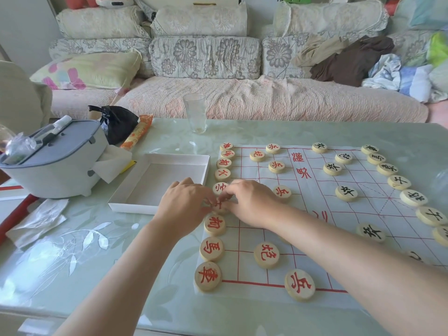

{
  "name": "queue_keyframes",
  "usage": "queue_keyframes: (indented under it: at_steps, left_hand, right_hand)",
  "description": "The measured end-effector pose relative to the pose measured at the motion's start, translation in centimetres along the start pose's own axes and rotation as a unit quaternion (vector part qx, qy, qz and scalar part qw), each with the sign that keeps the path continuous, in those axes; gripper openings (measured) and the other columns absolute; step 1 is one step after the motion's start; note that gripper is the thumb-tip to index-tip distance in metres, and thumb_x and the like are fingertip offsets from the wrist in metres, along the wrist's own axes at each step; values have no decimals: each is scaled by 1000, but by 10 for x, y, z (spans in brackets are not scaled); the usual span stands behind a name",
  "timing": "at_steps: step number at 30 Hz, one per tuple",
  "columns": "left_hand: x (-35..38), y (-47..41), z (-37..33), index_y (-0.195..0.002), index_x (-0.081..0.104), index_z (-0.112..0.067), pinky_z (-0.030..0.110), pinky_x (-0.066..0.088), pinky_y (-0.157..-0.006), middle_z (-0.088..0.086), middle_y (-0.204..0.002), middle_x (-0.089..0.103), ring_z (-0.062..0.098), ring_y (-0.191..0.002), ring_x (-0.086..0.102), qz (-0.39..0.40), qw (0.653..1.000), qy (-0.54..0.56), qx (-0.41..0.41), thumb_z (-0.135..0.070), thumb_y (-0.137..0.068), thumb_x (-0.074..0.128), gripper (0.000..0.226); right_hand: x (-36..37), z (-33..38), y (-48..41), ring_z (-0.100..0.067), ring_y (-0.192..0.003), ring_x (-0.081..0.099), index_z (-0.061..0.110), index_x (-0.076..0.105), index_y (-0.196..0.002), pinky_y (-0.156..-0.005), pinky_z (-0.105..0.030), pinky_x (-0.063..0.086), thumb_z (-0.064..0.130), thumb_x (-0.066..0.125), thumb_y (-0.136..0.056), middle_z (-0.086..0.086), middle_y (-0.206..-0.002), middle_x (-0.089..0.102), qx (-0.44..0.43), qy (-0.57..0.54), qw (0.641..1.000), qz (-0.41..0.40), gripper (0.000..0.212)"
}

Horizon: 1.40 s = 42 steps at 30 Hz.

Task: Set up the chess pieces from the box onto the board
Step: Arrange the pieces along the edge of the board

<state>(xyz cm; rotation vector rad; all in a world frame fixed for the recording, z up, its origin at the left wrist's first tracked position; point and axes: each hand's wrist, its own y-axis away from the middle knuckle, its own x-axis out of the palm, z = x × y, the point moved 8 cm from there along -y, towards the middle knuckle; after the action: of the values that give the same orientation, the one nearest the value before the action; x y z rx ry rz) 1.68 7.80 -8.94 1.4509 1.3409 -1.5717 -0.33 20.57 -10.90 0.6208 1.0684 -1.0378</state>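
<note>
Round wooden red-marked chess piece (220,206) on white paper board (351,226) edge, fingers of left hand (186,202) and right hand (252,202) pinching it; white cardboard box (131,207) at 9 o'clock.

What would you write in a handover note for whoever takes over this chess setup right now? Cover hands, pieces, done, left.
Hands: left hand and right hand both pinch one red piece at the board left edge.
Box looks empty where visible.
Done: red row and black row are largely placed.
Left: seat the held piece in its gap; the black row's near end is out of view, so check it.
</note>
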Motion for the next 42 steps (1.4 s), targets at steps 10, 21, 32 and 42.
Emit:
queue_keyframes:
  at_steps: [10, 21, 32, 42]
  left_hand:
    - [1, 1, -4, -119, 62, -43, 29, 36, -86, -16, -113, 63, 15, -106, 48, 23, 999, -19, 14, -47, -86, 62, 33]
    - [1, 2, -3, -115, 64, -39, 27, 36, -84, -17, -105, 65, 14, -104, 49, 39, 999, -10, 7, -48, -89, 58, 27]
    - [-12, -19, 10, -119, 62, -36, 28, 35, -88, -12, -118, 61, 15, -109, 47, 6, 999, 20, -49, -34, -91, 55, 29]
    - [19, -41, 14, -107, 69, -42, 29, 48, -79, -18, -109, 62, 11, -105, 48, 51, 996, 27, -64, -27, -90, 55, 26]
  right_hand:
    - [0, -9, 1, -12, -101, 59, 39, 63, -111, -86, -34, 51, 37, 62, -83, 16, -108, 63, 26, -16, 999, 9, 29]
    - [4, -6, 1, -10, -101, 59, 38, 64, -113, -87, -32, 50, 39, 69, -82, 17, -107, 65, 16, -30, 999, 7, 32]
    - [-30, -28, -22, -13, -106, 61, 31, 64, -119, -89, -32, 49, 27, 63, -90, 12, -110, 66, 46, -30, 998, -44, 29]
    - [1, -16, -44, -19, -116, 54, 38, 57, -131, -89, -35, 47, 27, 57, -92, 6, -126, 53, -25, 36, 999, 27, 41]
